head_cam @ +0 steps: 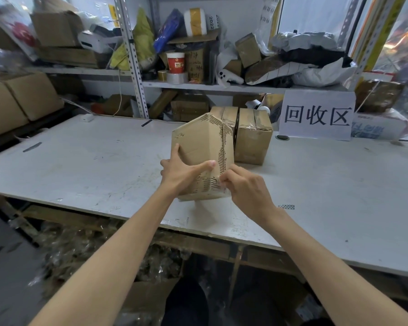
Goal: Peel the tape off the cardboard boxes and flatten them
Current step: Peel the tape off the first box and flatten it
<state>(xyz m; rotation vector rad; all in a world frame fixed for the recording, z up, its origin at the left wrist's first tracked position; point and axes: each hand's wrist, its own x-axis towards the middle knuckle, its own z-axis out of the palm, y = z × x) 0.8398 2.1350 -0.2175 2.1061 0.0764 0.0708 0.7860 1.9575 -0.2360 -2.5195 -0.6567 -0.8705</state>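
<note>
Cardboard box (198, 142) tipped up on the white surface (92, 161), one corner ridge turned toward the wearer, presumably to bring the taped seam within easy reach of both hands. Not lifted clear: lower end resting on the surface near its front edge, so as to take the weight and leave the hands free for peeling.

Left grip (181, 170) spread apart and flat against the box's left panel, thumb laid across toward the ridge. Clamped on nothing, pressing only, seemingly to stop the box sliding or twisting under the pull from the other side.

Right grip (243, 184) curled together low on the ridge, fingertips pinched on what looks like a strip of clear tape (223, 188). Hard to trace the strip itself, being transparent. Placed at the bottom end probably to draw the strip along the seam in one run.

Striped tear marks up the ridge and over the top, likely where tape has come away with the paper skin.

Two more boxes (252, 142) behind, side by side and still closed and taped, parked beside a lettered sign (316, 116). Apparently waiting their turn. Nothing flattened in view, so judged an early stage.
</note>
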